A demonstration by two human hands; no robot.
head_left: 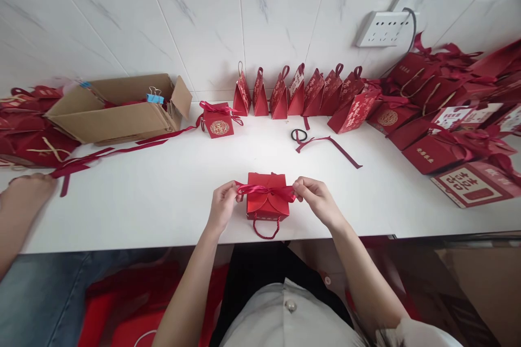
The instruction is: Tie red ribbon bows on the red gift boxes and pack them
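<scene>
A small red gift box (266, 209) with a petal-like folded top stands near the table's front edge. Across its top runs a shiny red ribbon (266, 190), knotted in the middle. My left hand (223, 203) pinches the ribbon's left end, and my right hand (315, 198) pinches the right end, so it is held out to both sides. A twisted red cord handle (266, 234) hangs over the box's near side. Both hands are closed, one on each side of the box.
Behind stand several triangular red boxes (279, 97) and a red box with a gold emblem (218, 121). A cardboard carton (118, 119) and long ribbons (122, 150) lie left, near another person's hand (30, 192). Red boxes (431, 149) are piled right. A loose ribbon (340, 149) lies mid-table.
</scene>
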